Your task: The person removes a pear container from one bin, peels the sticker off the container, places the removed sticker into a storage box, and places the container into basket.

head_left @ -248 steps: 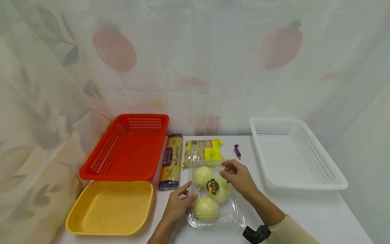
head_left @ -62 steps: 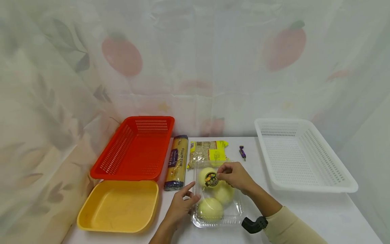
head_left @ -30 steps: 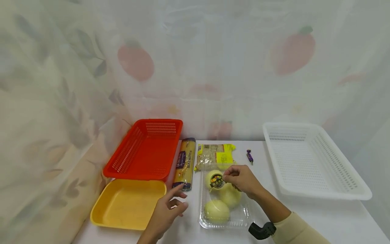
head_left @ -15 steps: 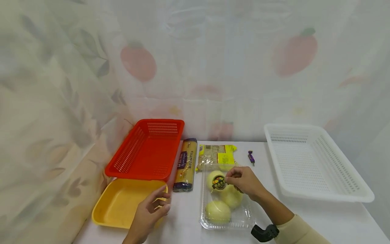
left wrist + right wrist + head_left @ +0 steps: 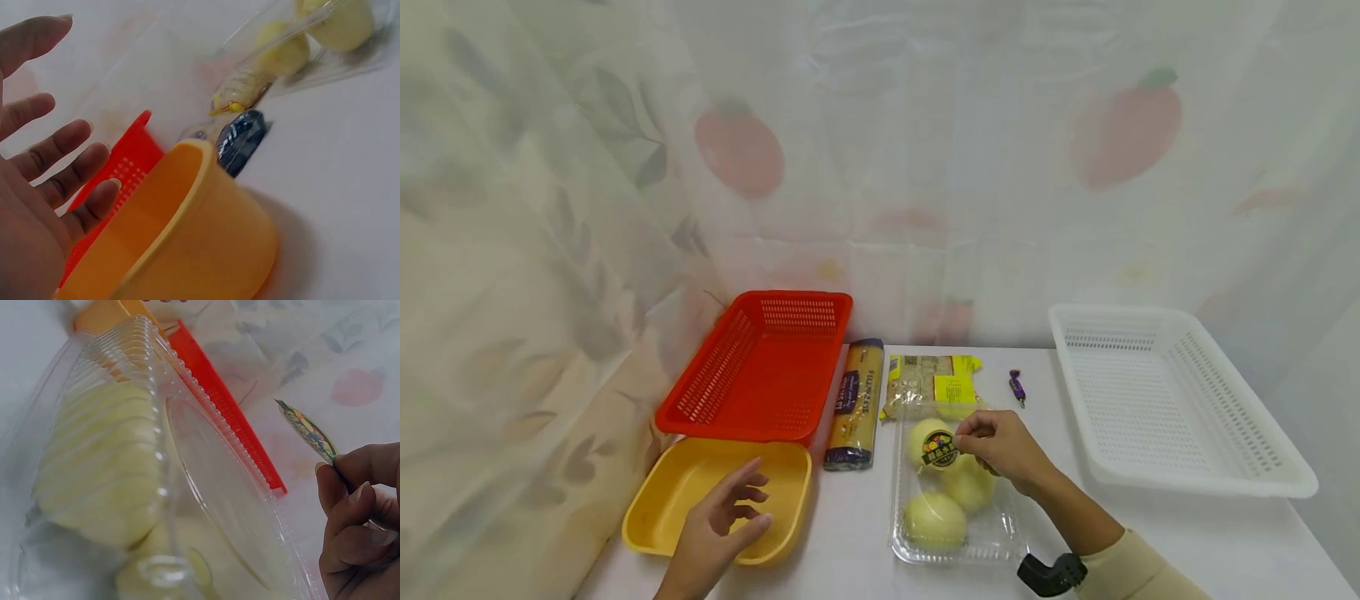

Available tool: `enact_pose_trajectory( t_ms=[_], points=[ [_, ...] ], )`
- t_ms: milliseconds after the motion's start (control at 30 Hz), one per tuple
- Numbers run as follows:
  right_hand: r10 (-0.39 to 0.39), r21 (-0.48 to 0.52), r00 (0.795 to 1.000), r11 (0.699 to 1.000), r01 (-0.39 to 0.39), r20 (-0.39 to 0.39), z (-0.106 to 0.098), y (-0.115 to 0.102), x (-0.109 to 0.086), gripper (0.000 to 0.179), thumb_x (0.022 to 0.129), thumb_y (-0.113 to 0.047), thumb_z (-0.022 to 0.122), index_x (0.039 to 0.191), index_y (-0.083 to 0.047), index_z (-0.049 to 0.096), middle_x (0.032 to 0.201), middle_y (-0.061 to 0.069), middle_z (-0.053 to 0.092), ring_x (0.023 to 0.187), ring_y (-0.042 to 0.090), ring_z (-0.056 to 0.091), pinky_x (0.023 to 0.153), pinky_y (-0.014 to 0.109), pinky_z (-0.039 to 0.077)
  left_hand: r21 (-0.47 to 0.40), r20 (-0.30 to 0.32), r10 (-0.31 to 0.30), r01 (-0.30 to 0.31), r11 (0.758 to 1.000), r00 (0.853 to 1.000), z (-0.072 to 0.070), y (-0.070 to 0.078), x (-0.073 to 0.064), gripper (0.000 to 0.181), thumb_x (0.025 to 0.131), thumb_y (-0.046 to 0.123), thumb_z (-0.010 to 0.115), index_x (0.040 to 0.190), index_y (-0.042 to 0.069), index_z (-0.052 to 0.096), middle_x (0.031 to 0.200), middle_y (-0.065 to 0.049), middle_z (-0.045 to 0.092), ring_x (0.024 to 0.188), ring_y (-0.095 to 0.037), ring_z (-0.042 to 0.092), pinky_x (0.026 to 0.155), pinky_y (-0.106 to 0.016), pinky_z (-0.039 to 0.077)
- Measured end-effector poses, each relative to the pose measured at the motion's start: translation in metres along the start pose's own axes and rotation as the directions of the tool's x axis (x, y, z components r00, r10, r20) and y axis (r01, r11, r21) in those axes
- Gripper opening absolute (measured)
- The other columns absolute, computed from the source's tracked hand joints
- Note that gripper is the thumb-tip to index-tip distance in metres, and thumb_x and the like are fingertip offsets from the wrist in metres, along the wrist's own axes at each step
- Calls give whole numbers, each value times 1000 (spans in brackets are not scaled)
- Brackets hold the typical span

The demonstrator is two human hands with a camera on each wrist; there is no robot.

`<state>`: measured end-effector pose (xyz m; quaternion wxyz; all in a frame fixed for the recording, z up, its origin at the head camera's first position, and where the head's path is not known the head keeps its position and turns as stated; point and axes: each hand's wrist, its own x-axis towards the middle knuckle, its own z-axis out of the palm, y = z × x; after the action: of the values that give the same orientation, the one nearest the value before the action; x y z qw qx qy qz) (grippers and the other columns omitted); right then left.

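Right hand and left hand are doing different things: the right is pinching a fruit-print sticker by one edge between thumb and finger, its other fingers curling in, while the left is hovering over a yellow plastic tub, fingers loosely spread and holding nothing. In the right wrist view, the sticker is standing clear of the transparent clamshell box — printed face showing, barely bending. From the head view it is appearing in front of the farthest of three pale yellow-green fruits inside.

Good handling here seems to come down to that edge grip: a light pinch is sparing the presumably tacky back from fingerprints and folds. Letting it swing against the box or the curled fingers would risk an accidental stick. With the left hand hanging well away, it isn't steadying the box; such packaging is probably light and likely to slide.
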<state>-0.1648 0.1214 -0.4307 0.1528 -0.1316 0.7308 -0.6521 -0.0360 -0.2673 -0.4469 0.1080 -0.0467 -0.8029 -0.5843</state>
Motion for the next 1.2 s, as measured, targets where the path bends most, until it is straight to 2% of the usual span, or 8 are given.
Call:
enact_pose_trajectory(
  t_ms=[200, 433, 600, 767, 867, 1000, 1100, 1200],
  points=[
    [-7, 2, 1000, 1000, 7, 8, 0, 4, 1, 16, 85, -8, 71, 89, 5, 63, 75, 20, 62, 48, 11, 37, 41, 21, 29, -43, -21, 107, -108, 993, 994, -18, -7, -3, 64, 81, -16, 66, 139, -2, 46, 116, -15, 58, 99, -25, 56, 79, -26, 51],
    [-4, 8, 1000, 1000, 4, 8, 1, 5, 1, 16, 86, -7, 70, 90, 7, 63, 73, 18, 61, 47, 11, 37, 42, 22, 30, -25, -125, 61, -65, 998, 990, -40, -14, -4, 64, 81, -17, 65, 140, -2, 46, 115, -8, 60, 101, -19, 55, 80, -23, 49],
    [7, 7, 1000, 1000, -7, -5, 1, 5, 0, 13, 85, -6, 70, 89, 5, 64, 73, 20, 61, 47, 11, 36, 42, 22, 30, -23, -178, 81, -86, 996, 981, -59, -21, -4, 63, 81, -20, 63, 139, -5, 45, 114, -5, 61, 102, -16, 53, 80, -19, 47],
    [4, 2, 1000, 1000, -4, -15, 0, 5, 0, 12, 85, -7, 71, 88, 3, 65, 74, 23, 61, 48, 12, 36, 42, 22, 30, 147, -205, 101, -71, 987, 974, -79, -21, -1, 62, 82, -15, 67, 139, -2, 47, 117, 2, 60, 105, -11, 52, 83, -15, 44],
    [6, 5, 1000, 1000, -6, -16, 0, 5, 0, 13, 85, -7, 71, 88, 3, 65, 73, 22, 61, 47, 12, 36, 42, 22, 29, 271, -194, 100, -44, 962, 976, -93, -23, 2, 65, 83, -7, 71, 142, 4, 46, 127, 5, 56, 111, -7, 50, 87, -12, 40],
    [10, 11, 1000, 1000, -10, -11, 0, 5, 0, 13, 84, -8, 71, 88, 4, 64, 72, 19, 61, 47, 12, 36, 42, 22, 29, 345, -174, 22, 40, 938, 984, -112, -30, 3, 68, 87, 7, 73, 147, 13, 42, 141, 6, 47, 119, 4, 40, 91, -7, 33],
    [9, 12, 1000, 1000, -9, -9, 0, 6, 0, 14, 84, -8, 71, 88, 4, 64, 72, 19, 60, 47, 12, 36, 41, 22, 30, 402, -142, -74, 126, 907, 987, -123, -35, 2, 72, 89, 20, 72, 151, 20, 35, 149, -1, 40, 124, 8, 32, 88, -1, 27],
    [6, 12, 1000, 1000, -6, -8, 1, 6, 1, 13, 84, -7, 71, 88, 4, 64, 72, 20, 60, 47, 12, 36, 41, 22, 29, 461, -91, -157, 182, 869, 983, -131, -40, 1, 77, 89, 28, 71, 153, 19, 29, 151, -16, 33, 135, -15, 29, 86, -1, 25]
  ],
)
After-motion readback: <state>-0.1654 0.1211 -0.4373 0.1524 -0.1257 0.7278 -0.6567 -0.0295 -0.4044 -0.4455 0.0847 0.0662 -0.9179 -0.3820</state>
